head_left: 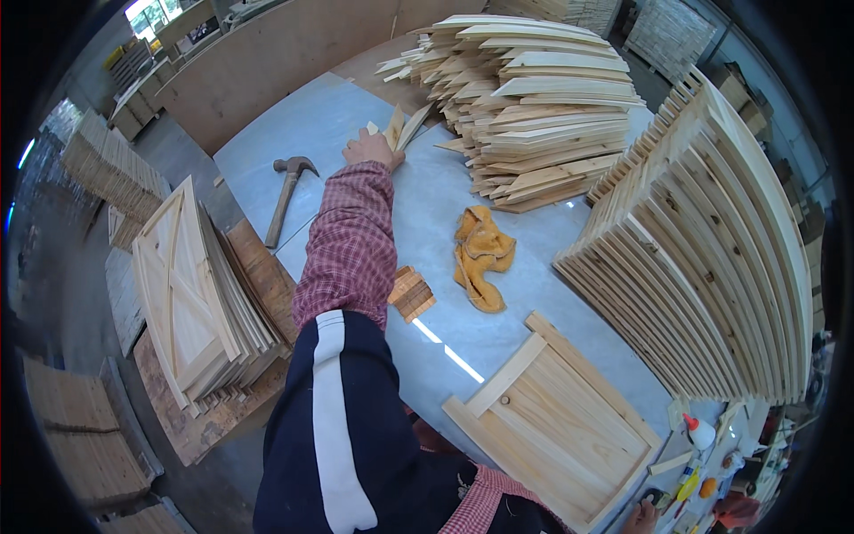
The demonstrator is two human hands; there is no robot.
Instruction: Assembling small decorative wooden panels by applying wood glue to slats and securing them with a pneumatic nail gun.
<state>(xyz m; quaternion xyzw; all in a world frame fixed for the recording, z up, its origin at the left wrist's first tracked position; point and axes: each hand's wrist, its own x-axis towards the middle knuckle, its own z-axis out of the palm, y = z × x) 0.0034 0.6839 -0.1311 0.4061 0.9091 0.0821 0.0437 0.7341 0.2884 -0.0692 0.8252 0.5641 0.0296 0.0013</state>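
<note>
My left arm stretches far across the blue-grey tabletop. At its end my left hand is closed over the near ends of a few short, pointed wooden slats. Its fingertips are partly hidden. At the bottom edge my right hand shows only in part, beside the lower corner of a framed wooden panel and near a small dark object; its grip is not clear. A claw hammer lies left of my left forearm.
A tall pile of pale slats stands at the back, with stacked frames on the right. A yellow cloth and small wood blocks lie mid-table. More panels lean at left. A glue bottle stands lower right.
</note>
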